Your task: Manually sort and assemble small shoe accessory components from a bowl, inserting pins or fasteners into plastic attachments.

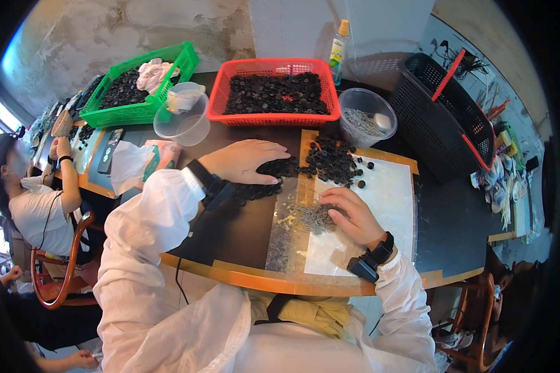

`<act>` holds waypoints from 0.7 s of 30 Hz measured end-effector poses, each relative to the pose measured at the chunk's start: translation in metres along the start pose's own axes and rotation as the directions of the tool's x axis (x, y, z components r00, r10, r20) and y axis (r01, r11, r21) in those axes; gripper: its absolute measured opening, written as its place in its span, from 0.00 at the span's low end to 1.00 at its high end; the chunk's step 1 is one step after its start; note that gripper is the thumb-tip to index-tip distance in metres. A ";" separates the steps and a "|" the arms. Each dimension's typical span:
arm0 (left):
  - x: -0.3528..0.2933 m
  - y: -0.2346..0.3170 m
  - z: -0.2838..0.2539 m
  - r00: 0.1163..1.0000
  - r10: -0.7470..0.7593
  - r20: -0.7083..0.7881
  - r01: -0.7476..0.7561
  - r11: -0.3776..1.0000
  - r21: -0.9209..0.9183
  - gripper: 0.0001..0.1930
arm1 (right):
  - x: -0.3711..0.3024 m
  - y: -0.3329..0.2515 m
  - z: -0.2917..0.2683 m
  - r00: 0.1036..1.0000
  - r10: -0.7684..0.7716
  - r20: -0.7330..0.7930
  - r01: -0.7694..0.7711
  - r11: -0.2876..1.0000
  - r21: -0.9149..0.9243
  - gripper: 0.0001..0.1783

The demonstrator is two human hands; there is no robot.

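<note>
My left hand [247,160] lies palm down with its fingers stretched to the right and its thumb apart, partly covering a group of small black round pieces [255,190] on the dark tabletop. Right of its fingertips is a loose heap of more black round pieces [333,156]. My right hand [353,216] rests at the edge of a pile of thin grey metal pins [314,217], fingers bent and thumb apart from them. I see nothing held between them, though the undersides of both hands are hidden. Each wrist wears a black strapped device.
Behind the heap stand a red basket [214,117] of black pieces, a clear tub [379,135] of pins and a spray bottle [337,53]. A black basket [426,115] is at right. Left are a green crate [127,116], clear containers [193,127] and tissues [162,155]. Another person [43,208] sits far left.
</note>
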State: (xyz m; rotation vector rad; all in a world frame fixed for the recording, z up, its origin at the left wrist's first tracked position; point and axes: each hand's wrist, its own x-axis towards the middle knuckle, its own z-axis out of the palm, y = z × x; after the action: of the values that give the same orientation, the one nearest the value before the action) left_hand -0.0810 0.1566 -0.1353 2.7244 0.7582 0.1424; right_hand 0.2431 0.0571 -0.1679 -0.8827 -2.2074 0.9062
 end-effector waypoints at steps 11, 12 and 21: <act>0.030 0.019 0.001 0.997 0.067 -0.028 -0.069 0.993 -0.098 0.16 | 0.001 -0.001 -0.002 0.999 -0.016 -0.042 0.015 1.000 -0.011 0.13; 0.028 0.019 0.002 0.998 0.056 -0.023 -0.058 0.993 -0.104 0.14 | 0.001 -0.001 -0.002 0.999 -0.010 -0.044 0.009 1.000 -0.012 0.13; 0.006 0.036 0.009 1.000 -0.009 -0.030 0.005 0.990 -0.140 0.13 | -0.003 -0.001 0.000 0.999 -0.029 -0.026 0.028 0.999 -0.044 0.13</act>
State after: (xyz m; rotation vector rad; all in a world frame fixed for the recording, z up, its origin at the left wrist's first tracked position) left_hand -0.0565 0.1277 -0.1325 2.5919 0.7370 0.2269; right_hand 0.2446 0.0544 -0.1681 -0.8764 -2.2182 0.8315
